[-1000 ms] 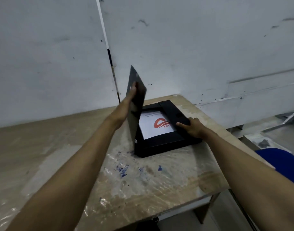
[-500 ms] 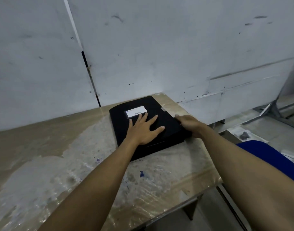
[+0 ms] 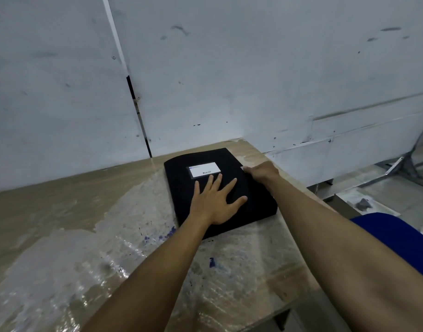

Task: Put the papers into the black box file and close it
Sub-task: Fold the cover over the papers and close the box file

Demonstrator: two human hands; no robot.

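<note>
The black box file (image 3: 181, 168) lies flat and closed near the table's far right corner, with a white label (image 3: 204, 170) on its lid. My left hand (image 3: 215, 200) rests flat on the lid, fingers spread. My right hand (image 3: 262, 172) grips the file's right edge, next to a small pale tab. The papers are hidden inside the file.
The wooden table (image 3: 86, 236) is covered in shiny plastic film with blue ink stains (image 3: 211, 262). White wall panels stand right behind it. A blue chair (image 3: 397, 236) sits at the right, beyond the table's edge, with a metal frame (image 3: 406, 164) on the floor.
One second ago my left hand held the lid upright with the papers showing inside. The lid has since come down shut, and my left hand now lies flat on it.
</note>
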